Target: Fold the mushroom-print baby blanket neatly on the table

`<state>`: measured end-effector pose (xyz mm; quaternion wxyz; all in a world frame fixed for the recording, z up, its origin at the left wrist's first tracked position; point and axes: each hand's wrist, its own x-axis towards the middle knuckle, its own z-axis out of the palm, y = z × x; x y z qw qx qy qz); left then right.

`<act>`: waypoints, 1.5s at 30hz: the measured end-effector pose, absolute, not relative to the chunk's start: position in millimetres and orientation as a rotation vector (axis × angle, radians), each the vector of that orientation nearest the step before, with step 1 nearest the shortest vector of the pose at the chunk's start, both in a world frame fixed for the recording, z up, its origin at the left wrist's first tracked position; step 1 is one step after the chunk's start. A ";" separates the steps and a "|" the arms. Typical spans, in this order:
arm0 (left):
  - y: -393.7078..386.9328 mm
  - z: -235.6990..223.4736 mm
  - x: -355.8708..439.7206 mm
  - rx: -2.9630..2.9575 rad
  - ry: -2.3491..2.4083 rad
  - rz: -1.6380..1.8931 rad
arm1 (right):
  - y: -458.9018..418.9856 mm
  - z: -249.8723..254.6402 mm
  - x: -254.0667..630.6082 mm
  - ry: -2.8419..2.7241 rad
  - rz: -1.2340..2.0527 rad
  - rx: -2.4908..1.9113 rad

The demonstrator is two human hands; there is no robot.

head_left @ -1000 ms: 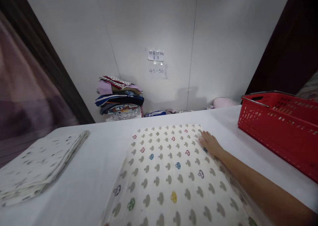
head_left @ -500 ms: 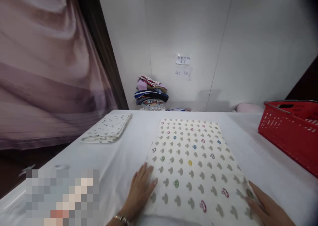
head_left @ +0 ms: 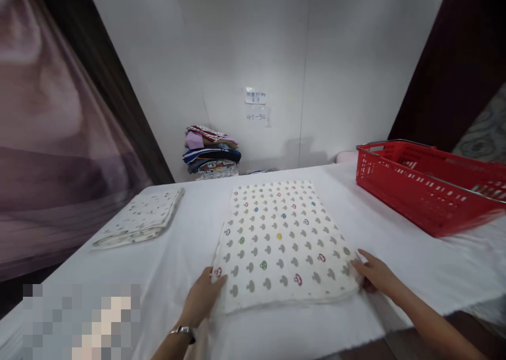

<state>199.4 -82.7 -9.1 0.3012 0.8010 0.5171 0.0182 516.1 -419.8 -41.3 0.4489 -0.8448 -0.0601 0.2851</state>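
A folded white cloth (head_left: 276, 223), printed with grey and coloured mushrooms, lies flat in front of me on the white-covered table (head_left: 300, 328). My left hand (head_left: 203, 294), a metal band on its wrist, grips the near left edge with the thumb on top; its fingertips are partly hidden. At the near right corner, my right hand (head_left: 375, 275) pinches the cloth's edge, some of its fingers tucked below. Off to the left rests a second folded white cloth (head_left: 138, 217) with small dark prints.
A red plastic basket (head_left: 415, 191) stands on the right side of the table. Behind the far edge rises a pile of folded fabrics (head_left: 211, 152), against a white wall with paper notes (head_left: 256, 96). A pink curtain (head_left: 59, 154) hangs at left. Pixelation covers the lower left.
The view has swung to the right, showing more of the basket. My left hand, earlier flat on the cloth, now grips its edge; my right hand still holds the right side.
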 end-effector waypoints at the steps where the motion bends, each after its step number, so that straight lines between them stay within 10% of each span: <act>1: -81.9 -7.8 199.6 2.129 1.372 0.080 | -419.1 -38.3 514.0 -0.127 0.700 -2.069; 20: -64.4 -2.3 173.0 2.424 1.503 0.116 | -421.3 -42.0 461.7 -0.316 0.718 -1.779; 30: -206.8 8.8 329.8 1.925 0.556 0.144 | -383.3 -20.3 442.1 -0.800 0.226 -2.067; 45: -247.8 0.5 413.3 1.489 0.688 -0.040 | -371.1 -28.2 436.0 -1.025 0.097 -2.096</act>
